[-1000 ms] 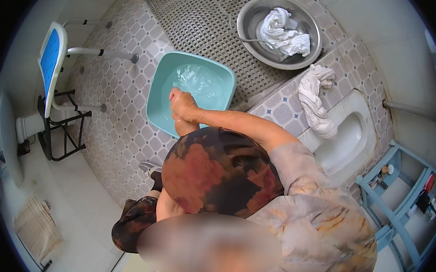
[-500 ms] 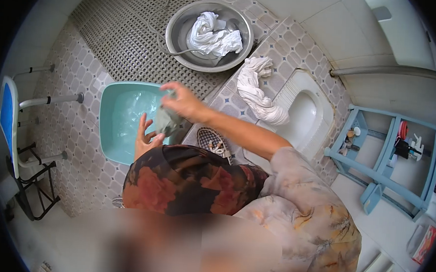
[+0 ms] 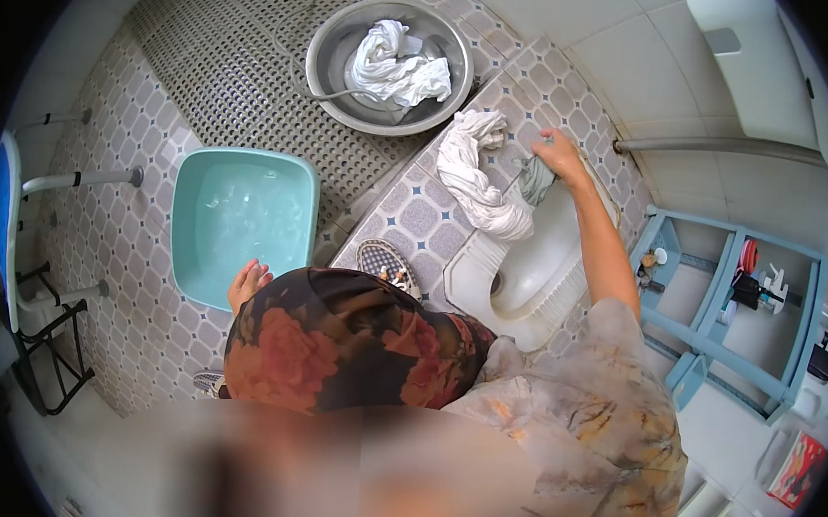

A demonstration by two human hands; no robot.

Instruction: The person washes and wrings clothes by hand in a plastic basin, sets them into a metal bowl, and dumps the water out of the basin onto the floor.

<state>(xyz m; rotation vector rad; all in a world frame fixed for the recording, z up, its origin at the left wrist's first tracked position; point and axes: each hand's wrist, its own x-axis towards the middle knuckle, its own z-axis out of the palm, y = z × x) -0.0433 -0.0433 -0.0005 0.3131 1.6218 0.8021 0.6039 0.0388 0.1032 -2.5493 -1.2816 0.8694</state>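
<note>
My right hand [image 3: 559,157] is closed on a small grey-green cloth [image 3: 536,182], which hangs down at the upper edge of the squat toilet [image 3: 549,266]. Just left of it, a twisted white cloth [image 3: 479,182] lies on the tiled step, its lower end over the toilet's rim. My left hand [image 3: 247,283] is at the front edge of the turquoise basin [image 3: 180,218], its fingers loosely bent with nothing seen in them; my knee covers part of it. Water fills the bottom of the basin.
A steel bowl [image 3: 323,66] with white cloth [image 3: 401,66] and a thin hose stands on the perforated mat [image 3: 227,71]. A blue shelf rack [image 3: 710,335] is at the right, a blue-seated chair [image 3: 11,228] at the left. My checkered shoe [image 3: 383,260] rests beside the step.
My right hand has carried the grey-green cloth from above the basin rightward to the squat toilet's edge. The left hand no longer touches the cloth and has lowered toward my knee.
</note>
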